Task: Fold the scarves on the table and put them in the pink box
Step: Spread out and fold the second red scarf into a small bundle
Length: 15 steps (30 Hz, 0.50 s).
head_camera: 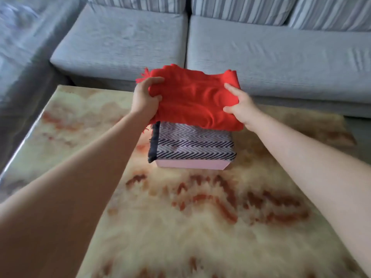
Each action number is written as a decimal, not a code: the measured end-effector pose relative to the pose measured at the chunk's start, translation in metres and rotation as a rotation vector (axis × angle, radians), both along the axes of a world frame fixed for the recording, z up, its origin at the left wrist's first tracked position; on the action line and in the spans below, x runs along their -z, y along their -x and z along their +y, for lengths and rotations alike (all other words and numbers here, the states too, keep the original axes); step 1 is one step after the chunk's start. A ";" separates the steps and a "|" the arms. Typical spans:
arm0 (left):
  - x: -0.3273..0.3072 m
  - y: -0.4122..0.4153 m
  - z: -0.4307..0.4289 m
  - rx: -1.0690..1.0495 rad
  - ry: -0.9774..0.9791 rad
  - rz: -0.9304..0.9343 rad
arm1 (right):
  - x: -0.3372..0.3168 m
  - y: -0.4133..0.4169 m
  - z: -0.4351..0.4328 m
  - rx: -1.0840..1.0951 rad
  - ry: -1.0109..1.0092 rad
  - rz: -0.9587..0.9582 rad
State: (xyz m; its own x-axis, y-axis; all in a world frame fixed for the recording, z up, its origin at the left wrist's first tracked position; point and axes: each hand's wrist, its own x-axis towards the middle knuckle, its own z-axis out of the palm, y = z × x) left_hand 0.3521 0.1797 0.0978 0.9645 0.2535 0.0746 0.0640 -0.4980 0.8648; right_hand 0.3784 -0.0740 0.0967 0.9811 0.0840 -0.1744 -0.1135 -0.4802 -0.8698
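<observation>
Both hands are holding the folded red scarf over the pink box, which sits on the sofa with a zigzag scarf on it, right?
Not quite. In the head view the pink box sits on the marbled table, not the sofa behind it. The left hand and right hand do hold the red scarf over it, with the zigzag scarf on it.

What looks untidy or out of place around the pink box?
The zigzag scarf bulges above the pink box, its dark edge hanging over the left side. Red fringe sticks out of the folded red scarf held above.
</observation>
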 end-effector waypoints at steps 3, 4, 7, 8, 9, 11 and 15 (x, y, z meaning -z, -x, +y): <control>0.036 0.008 -0.003 -0.120 -0.311 0.289 | 0.043 0.008 0.001 0.125 0.205 0.012; 0.041 0.012 -0.006 -0.154 -0.367 0.329 | 0.049 0.012 0.000 0.143 0.290 0.010; 0.040 0.022 -0.014 -0.082 -0.504 0.162 | 0.047 0.022 0.001 0.084 0.495 -0.074; 0.039 0.023 -0.019 -0.010 -0.566 0.064 | 0.044 0.024 0.002 0.037 0.532 -0.154; 0.039 0.022 -0.024 0.082 -0.622 -0.018 | 0.042 0.024 0.003 -0.016 0.561 -0.226; 0.042 0.018 -0.035 0.254 -0.682 -0.065 | 0.044 0.023 0.008 -0.115 0.594 -0.257; 0.072 0.015 -0.031 0.394 -0.737 0.237 | 0.065 0.020 0.012 -0.254 0.689 -0.101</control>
